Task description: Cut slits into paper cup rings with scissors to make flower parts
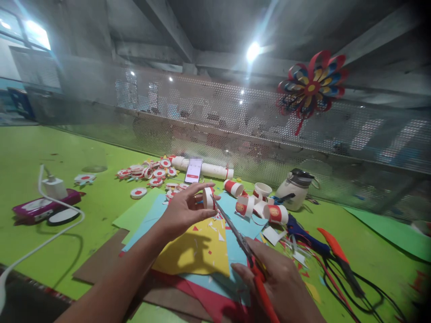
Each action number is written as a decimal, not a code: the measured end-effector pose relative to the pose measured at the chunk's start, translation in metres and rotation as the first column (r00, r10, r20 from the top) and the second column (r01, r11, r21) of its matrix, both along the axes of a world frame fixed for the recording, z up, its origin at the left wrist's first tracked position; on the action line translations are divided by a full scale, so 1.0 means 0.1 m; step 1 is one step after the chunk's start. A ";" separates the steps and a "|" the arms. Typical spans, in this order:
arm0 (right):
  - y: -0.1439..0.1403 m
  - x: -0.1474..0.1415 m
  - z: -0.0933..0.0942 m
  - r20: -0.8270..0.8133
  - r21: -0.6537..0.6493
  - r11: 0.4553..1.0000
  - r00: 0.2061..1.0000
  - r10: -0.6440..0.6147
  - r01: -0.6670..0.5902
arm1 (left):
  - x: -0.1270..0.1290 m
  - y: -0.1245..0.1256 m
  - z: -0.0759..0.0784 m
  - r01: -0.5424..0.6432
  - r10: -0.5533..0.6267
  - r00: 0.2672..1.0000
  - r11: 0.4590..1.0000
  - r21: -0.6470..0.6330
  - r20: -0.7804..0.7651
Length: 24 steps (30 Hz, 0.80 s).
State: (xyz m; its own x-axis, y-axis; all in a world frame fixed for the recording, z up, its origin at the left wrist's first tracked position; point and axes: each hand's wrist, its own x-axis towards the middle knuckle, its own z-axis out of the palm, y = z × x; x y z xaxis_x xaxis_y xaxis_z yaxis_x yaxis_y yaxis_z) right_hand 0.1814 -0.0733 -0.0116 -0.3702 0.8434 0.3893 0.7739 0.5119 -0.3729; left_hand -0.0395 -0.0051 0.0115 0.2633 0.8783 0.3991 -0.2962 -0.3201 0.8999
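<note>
Closest to the lens, the right hand is wrapped around the red handles of a pair of scissors, whose blades slant up and away to a small paper cup. That cup, white with a red band, is pinched between the thumb and fingertips of the left hand, held above the green worktop. Beneath both hands lie overlapping coloured sheets in yellow, blue and red, strewn with small paper scraps. Just beyond the left hand stand more banded cups and flat round paper pieces, with a phone propped behind. Right of the scissors lies a glue gun.
</note>
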 end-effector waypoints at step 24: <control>-0.05 -0.07 0.02 -0.044 0.056 0.998 0.999 0.000 0.002 | -0.01 0.08 -0.09 -0.061 0.074 0.993 0.989 0.135 -0.091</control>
State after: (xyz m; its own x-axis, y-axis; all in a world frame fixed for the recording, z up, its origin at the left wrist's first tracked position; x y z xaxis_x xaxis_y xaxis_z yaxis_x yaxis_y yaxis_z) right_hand 0.1745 -0.0781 -0.0101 -0.3509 0.8203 0.4517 0.7582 0.5319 -0.3771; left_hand -0.0401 0.0027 0.0022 0.2475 0.8369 0.4882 -0.1840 -0.4541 0.8718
